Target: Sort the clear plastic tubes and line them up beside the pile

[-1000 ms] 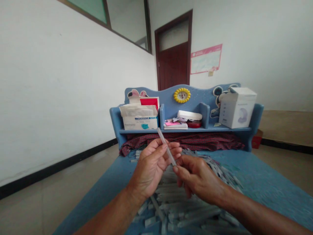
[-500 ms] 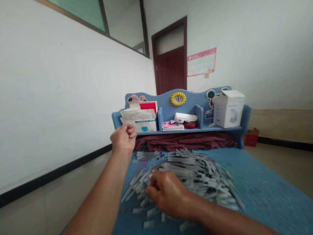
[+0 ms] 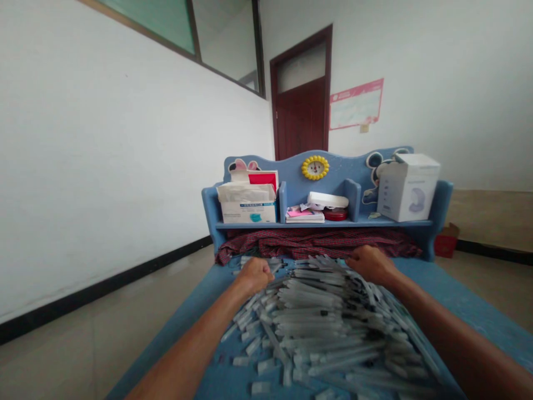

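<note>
Taking clock directions off the middle of the pile, 12 pointing away from the wearer: short caps [image 3: 261, 388] are lying nearest, loose at 7 to 8, on the blue table [image 3: 197, 303]. See-through tubes [image 3: 312, 319] are filling the middle, mostly lying crosswise, dark bits showing among them. Left hand [image 3: 256, 273] is sitting at 10, fingers curling in; can't tell if it's clenching anything. Right hand [image 3: 370, 264] is sitting at 1, by the pile's far edge, fingers bending; can't tell its grip either. Change: the tube both hands held together a second ago isn't showing now, and the hands are standing well apart. I'm reading that as the two-handed hold being over, each hand working its own side. Beyond, checked cloth [image 3: 316, 241] is lying at 12, beneath the shelf [image 3: 291, 173].
</note>
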The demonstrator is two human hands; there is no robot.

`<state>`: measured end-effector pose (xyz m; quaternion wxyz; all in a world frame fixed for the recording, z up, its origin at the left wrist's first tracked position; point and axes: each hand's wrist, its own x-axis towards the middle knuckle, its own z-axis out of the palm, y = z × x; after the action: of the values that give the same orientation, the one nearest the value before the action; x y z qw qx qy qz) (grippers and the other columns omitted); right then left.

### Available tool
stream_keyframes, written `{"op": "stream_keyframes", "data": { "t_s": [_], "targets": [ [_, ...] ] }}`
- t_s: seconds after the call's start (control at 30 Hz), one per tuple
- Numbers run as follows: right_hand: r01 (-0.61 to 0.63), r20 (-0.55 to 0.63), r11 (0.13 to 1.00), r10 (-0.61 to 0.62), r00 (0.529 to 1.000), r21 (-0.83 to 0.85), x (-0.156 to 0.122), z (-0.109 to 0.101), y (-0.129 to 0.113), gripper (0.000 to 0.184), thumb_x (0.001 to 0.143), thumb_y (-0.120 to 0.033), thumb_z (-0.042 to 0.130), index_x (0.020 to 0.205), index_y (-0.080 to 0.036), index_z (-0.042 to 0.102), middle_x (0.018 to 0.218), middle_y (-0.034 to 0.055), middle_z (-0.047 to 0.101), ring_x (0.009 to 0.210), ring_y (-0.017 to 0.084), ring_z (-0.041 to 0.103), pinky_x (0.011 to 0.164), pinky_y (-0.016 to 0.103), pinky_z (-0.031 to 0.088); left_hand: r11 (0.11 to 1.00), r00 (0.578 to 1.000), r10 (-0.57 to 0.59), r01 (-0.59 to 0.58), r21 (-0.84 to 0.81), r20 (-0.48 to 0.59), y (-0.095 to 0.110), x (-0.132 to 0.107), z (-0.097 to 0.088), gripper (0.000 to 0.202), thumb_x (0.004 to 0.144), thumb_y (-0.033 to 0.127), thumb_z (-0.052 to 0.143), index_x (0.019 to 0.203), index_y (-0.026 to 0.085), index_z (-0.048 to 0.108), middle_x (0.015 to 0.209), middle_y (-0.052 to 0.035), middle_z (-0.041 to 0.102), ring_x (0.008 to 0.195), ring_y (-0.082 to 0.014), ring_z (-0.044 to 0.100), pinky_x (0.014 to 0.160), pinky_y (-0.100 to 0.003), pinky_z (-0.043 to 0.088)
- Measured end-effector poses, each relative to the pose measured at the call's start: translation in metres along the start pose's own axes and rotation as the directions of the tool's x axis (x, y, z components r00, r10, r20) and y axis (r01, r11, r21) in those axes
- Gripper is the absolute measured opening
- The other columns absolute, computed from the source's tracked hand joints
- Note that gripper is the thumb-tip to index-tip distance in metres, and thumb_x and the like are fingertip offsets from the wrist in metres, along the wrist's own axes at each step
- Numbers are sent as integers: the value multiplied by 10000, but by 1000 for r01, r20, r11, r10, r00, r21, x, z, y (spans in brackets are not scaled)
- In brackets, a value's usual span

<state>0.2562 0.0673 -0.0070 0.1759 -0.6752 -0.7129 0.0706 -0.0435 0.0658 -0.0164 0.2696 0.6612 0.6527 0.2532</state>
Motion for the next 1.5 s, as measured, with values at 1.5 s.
{"op": "stream_keyframes", "data": {
  "t_s": [1.5],
  "targets": [
    [407, -167, 659, -397, 902, 633, -50, 14, -42, 399, 873, -423, 447, 557, -179, 445, 495, -44, 408, 474, 82, 378, 465, 210, 288, 429, 517, 849, -797, 424, 111, 45, -59, 24, 183, 928, 146, 339, 959, 141, 518, 852, -67, 565, 798, -179, 537, 692, -278, 443]
  ]
}}
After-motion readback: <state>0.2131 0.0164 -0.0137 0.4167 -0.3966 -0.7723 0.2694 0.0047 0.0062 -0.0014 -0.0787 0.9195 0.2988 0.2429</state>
